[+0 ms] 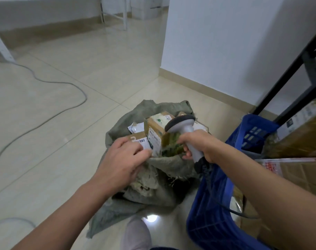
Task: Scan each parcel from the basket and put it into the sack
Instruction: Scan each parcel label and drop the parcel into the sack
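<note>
Head view: sack (168,165) on seemingly tiled floor (92,73).

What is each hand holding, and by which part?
Right hand grips the scanner by its handle. Left hand touches a parcel at its near end; grip unclear.

Your left hand (121,159) holds a flat parcel (135,140) at the near left edge of the open sack (169,165), fingers curled over its label. Your right hand (198,145) grips the scanner (180,123) by its handle over the sack's right edge, beside an upright parcel (153,130). The blue basket (213,204) stands against the sack's right side
</note>
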